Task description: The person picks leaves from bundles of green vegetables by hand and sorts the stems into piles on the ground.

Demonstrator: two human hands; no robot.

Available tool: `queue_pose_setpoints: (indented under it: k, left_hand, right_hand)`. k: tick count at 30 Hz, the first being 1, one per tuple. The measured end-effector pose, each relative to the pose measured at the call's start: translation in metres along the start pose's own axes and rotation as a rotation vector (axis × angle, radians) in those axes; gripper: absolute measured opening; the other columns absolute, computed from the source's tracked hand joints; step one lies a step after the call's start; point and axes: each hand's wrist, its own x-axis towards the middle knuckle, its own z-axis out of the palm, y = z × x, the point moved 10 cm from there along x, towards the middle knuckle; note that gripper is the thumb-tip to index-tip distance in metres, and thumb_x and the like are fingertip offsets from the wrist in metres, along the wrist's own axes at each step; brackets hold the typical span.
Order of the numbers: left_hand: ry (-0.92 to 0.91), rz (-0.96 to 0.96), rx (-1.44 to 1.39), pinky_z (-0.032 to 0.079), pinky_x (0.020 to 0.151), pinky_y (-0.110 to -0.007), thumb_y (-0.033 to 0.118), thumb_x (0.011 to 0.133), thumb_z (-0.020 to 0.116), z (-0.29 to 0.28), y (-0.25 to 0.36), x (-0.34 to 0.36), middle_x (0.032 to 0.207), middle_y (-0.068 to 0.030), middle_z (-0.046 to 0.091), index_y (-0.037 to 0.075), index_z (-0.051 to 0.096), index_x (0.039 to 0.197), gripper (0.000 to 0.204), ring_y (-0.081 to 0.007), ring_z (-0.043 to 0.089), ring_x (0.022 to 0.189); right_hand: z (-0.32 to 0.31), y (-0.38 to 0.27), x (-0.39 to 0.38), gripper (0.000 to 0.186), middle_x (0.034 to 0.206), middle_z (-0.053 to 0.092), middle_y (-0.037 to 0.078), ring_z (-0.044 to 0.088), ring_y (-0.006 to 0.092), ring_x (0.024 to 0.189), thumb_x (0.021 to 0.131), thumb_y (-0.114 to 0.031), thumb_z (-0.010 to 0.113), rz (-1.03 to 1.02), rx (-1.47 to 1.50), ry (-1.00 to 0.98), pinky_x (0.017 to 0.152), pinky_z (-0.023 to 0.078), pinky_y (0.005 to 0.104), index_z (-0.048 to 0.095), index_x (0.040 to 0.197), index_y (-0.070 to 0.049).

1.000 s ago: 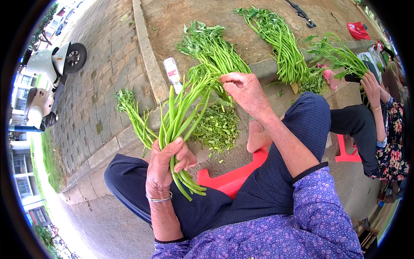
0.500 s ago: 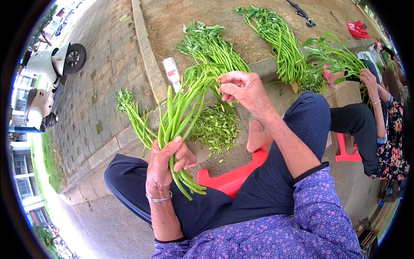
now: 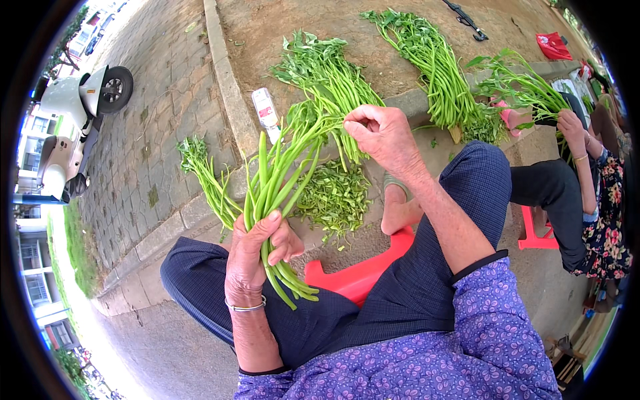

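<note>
My left hand (image 3: 260,247) grips a bunch of long green leafy stems (image 3: 270,193) around their lower part, the cut ends hanging over my lap. Above it, my right hand (image 3: 380,137) pinches at the thin leafy tips of that bunch, fingertips closed on a shoot. Below the tips lies a heap of chopped leaves and stem pieces (image 3: 333,200). Larger bundles of the same greens (image 3: 360,93) (image 3: 437,80) lie along the curb, and a smaller bundle (image 3: 210,180) lies at left. A clear bottle (image 3: 265,107) with a red-and-white label stands beside the curb.
A co-worker (image 3: 600,233) at right holds greens (image 3: 527,90). I sit with a red plastic stool (image 3: 353,273) between my legs. A white scooter (image 3: 73,133) stands on the paving at left. A red bag (image 3: 552,47) and a black tool (image 3: 467,20) lie on the dirt.
My right hand has shifted slightly at the leafy tips of the bunch. My left hand keeps its grip. The co-worker's greens have moved a little.
</note>
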Motion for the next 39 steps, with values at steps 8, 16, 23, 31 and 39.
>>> queue_pose_setpoints:
  k: [8,16,23,31,39]
  left_hand:
    - [0.008,-0.017,0.051,0.042,0.043,-0.025,0.012,0.094,0.054,0.001,-0.005,0.001,0.059,-0.0021,0.048,-0.005,0.051,0.111,0.024,-0.0095,0.043,0.039]
    - [0.008,-0.003,0.033,0.042,0.041,-0.026,0.016,0.094,0.054,-0.008,-0.001,0.000,0.062,-0.0009,0.044,0.001,0.049,0.112,0.024,-0.0075,0.039,0.037]
    - [-0.016,0.018,-0.006,0.043,0.041,-0.026,0.015,0.094,0.053,-0.007,0.002,0.001,0.062,-0.0011,0.045,0.001,0.048,0.112,0.024,-0.0070,0.039,0.037]
    - [-0.032,0.000,-0.005,0.042,0.040,-0.025,0.015,0.094,0.054,-0.004,0.000,0.001,0.061,-0.0008,0.044,-0.001,0.046,0.119,0.030,-0.0070,0.038,0.036]
    - [-0.061,-0.025,0.022,0.042,0.040,-0.025,0.017,0.094,0.055,0.003,0.000,0.000,0.061,-0.0001,0.042,-0.001,0.043,0.124,0.037,-0.0066,0.037,0.036]
  right_hand:
    - [-0.014,-0.008,0.001,0.015,0.066,0.062,0.011,0.057,0.0186,0.057,0.083,-0.013,0.057,-0.122,-0.152,0.207,0.059,0.048,0.0331,0.063,0.084,0.001]
    - [0.003,0.020,-0.002,0.019,0.073,0.061,0.002,0.052,0.0048,0.050,0.090,-0.016,0.055,0.214,0.165,-0.146,0.043,0.040,0.0207,0.061,0.080,-0.001]
    - [0.024,0.013,-0.021,0.017,0.062,0.062,0.010,0.061,0.0198,0.059,0.075,-0.019,0.061,-0.022,-0.292,-0.285,0.061,0.049,0.0335,0.069,0.077,-0.004]
    - [-0.013,-0.007,0.000,0.024,0.084,0.067,0.001,0.059,0.0069,0.066,0.089,-0.005,0.051,-0.040,0.034,0.021,0.056,0.045,0.0199,0.063,0.110,-0.002]
    - [0.012,-0.001,0.003,0.024,0.093,0.065,0.006,0.063,0.0092,0.070,0.087,-0.002,0.052,0.065,0.296,-0.168,0.057,0.051,0.0230,0.062,0.108,0.004]
